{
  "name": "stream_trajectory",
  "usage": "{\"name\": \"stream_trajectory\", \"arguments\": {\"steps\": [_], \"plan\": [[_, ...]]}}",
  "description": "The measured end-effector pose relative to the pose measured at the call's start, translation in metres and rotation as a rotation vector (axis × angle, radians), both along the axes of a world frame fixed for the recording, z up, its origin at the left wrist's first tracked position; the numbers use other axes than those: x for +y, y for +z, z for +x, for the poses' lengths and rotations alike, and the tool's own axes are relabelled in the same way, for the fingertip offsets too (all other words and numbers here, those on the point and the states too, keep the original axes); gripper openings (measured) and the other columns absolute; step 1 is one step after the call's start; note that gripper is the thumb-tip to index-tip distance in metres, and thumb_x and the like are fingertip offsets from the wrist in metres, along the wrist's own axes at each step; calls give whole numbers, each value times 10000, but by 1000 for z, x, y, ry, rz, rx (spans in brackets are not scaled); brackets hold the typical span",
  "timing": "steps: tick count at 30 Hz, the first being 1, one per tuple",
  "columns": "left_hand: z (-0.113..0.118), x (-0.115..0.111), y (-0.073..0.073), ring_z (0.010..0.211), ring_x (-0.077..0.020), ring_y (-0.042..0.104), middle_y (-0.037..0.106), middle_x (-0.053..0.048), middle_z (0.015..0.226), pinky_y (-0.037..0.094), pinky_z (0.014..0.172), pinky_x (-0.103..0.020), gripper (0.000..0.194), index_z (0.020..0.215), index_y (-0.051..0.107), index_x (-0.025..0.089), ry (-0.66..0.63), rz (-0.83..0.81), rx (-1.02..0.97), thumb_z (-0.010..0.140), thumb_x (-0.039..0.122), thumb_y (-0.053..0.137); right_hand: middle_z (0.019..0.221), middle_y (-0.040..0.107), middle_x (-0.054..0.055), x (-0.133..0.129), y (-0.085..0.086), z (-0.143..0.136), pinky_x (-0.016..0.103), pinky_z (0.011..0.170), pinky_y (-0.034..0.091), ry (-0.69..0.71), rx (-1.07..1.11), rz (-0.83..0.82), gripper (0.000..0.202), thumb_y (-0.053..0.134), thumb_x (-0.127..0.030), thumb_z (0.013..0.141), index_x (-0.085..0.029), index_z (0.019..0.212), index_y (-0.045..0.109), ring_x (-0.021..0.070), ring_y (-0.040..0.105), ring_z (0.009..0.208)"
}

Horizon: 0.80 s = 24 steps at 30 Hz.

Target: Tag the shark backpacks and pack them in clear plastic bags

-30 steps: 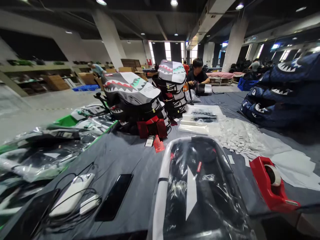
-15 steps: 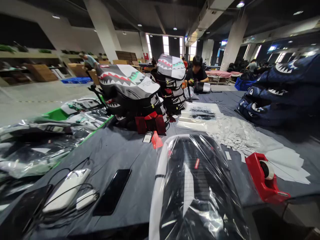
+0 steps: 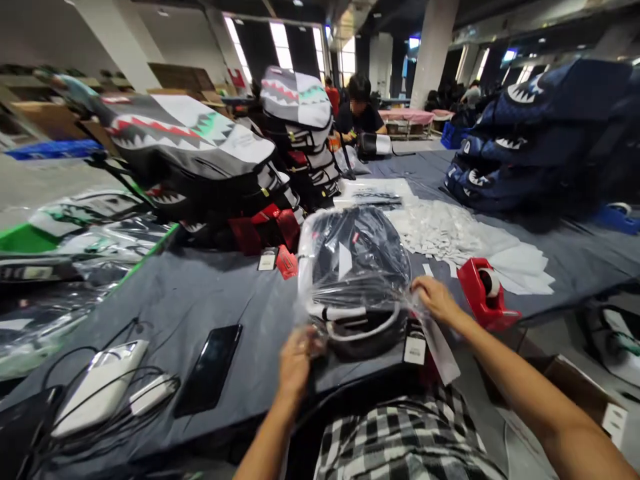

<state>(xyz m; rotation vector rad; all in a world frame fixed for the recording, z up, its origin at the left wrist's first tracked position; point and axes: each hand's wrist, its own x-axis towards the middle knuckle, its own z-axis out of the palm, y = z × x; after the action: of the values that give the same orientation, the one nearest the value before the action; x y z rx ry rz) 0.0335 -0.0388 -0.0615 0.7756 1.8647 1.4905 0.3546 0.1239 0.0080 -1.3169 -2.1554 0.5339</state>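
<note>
A black and white backpack [image 3: 367,257] lies on the grey table in a clear plastic bag [image 3: 320,257], its handle end toward me and uncovered. My left hand [image 3: 299,357] is closed on the bag's edge at the near left corner, slightly blurred. On the other side my right hand [image 3: 436,300] pinches the bag's edge at the right. Below that hand hang a black and white tag [image 3: 415,347] and a white strip [image 3: 440,350].
A red tape dispenser [image 3: 484,293] is right of my right hand. A phone [image 3: 209,369], a white power bank [image 3: 103,387] and cables lie left. Stacked shark-pattern backpacks [image 3: 185,140] stand behind, navy ones [image 3: 540,133] at right. A person [image 3: 361,110] sits across the table.
Both hands have come into view, holding the bag. The bagged backpack now lies farther from me, with its near end showing. The view has tilted down and turned, and my checkered clothing shows.
</note>
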Motion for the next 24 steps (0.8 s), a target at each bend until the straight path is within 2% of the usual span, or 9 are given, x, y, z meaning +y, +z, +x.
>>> {"name": "stream_trajectory", "arguments": {"steps": [3,5,7,9,12,14,17,20,24], "plan": [[-35,-20,-4,492,-140,563,631,24,618,451,483,-252,415,923,609,170,398,36,-60,717,526,666,893,682,102,11,2,28,333,802,480,-209,-56,68,168,577,-355,800,-194,814,624,234,628,852],[-33,-46,-8,463,-148,560,643,-6,622,435,446,-259,451,874,588,170,445,-2,-247,767,608,581,739,672,74,-2,-10,52,315,714,482,-261,-55,-103,274,619,-464,796,-202,720,602,220,637,720],[-7,-66,-10,541,-205,639,711,-93,721,501,488,-321,614,844,623,156,202,-65,-458,808,739,435,603,635,46,-26,-27,67,305,638,478,-268,-11,-336,367,571,-527,824,-208,643,571,203,631,599],[36,-71,-10,821,-279,724,756,-161,985,583,694,-397,686,958,687,143,-143,-88,-509,813,767,442,640,663,54,-53,-42,68,307,634,494,-245,52,-451,407,515,-558,855,-198,686,604,211,659,626],[103,-44,-8,1167,-283,640,700,-129,1246,507,986,-401,555,1137,696,189,-471,-72,-312,756,592,681,1032,712,106,-89,-55,42,351,769,541,-200,50,-310,453,588,-560,830,-180,1070,646,256,687,913],[136,-13,-9,1056,-256,667,718,-116,1179,511,931,-375,556,1152,684,194,-523,-37,-200,699,511,738,1269,614,154,-104,-60,19,415,887,531,-218,-74,-112,605,659,-479,805,-181,1313,522,306,620,1117],[163,23,-14,703,-174,625,699,-28,781,492,702,-295,381,940,689,189,-529,-8,-129,666,447,750,1260,580,193,-114,-62,0,420,901,516,-258,-300,28,563,596,-238,836,-142,1373,455,327,592,1138],[165,33,-17,519,-130,496,522,40,546,386,527,-246,338,710,597,194,-554,-37,-148,657,498,735,1084,654,134,-114,-61,11,319,753,497,-283,-369,-58,399,472,-103,847,-157,1233,557,249,650,912],[153,25,-8,548,-105,460,474,49,585,362,537,-224,403,633,531,186,-616,-55,-197,620,517,760,840,677,34,-112,-56,35,263,677,429,-214,-153,-260,236,436,-151,877,-197,1018,620,174,616,724]]}}
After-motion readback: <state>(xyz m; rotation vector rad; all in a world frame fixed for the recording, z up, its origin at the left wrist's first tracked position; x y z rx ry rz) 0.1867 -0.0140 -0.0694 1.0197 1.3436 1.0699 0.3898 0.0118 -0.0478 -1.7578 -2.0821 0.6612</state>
